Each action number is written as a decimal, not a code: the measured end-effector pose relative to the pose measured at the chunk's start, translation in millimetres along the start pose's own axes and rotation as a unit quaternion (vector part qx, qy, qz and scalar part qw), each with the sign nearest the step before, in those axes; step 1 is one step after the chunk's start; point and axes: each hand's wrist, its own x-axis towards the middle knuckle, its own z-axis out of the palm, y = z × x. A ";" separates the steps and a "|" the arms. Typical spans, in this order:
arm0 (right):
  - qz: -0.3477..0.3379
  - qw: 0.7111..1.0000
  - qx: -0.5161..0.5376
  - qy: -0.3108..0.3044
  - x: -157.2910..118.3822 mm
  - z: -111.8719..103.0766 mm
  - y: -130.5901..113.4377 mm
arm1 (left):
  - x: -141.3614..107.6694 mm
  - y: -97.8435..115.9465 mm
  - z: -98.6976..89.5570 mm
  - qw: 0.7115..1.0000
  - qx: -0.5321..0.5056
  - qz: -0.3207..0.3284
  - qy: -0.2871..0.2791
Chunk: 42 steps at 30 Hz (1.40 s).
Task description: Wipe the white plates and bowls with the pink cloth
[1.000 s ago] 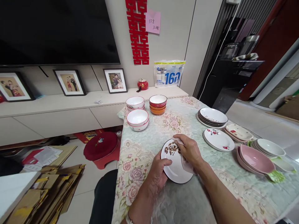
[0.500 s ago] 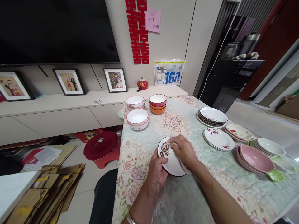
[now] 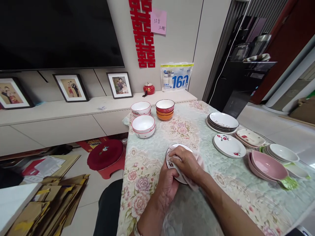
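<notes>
A small white plate [image 3: 181, 177] with a dark rim and a brown flower print is tilted over the near part of the table. My left hand [image 3: 168, 179] grips its left edge, thumb on the upper face. Pressed on that face is my right hand [image 3: 186, 163], closed over a pale cloth [image 3: 197, 164] that hangs past the plate's right side. The cloth and my fingers cover most of the flower print.
A flowered cloth covers the table [image 3: 147, 157]. White bowls [image 3: 144, 124] and red and orange bowls [image 3: 164, 111] stand stacked at the back. On the right are dark-rimmed plates [image 3: 223, 120], flower plates [image 3: 229, 146], pink bowls [image 3: 269, 165] and pale bowls [image 3: 284, 152]. A red stool [image 3: 105, 155] stands left.
My right hand has slid left across the plate with the cloth, covering more of the flower print. My left hand still holds the plate's edge. The view has shifted slightly.
</notes>
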 end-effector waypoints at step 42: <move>0.066 0.989 -0.101 0.085 0.4 -15.1 16.3 | -1.2 0.8 -0.8 1.000 -0.016 -0.005 0.027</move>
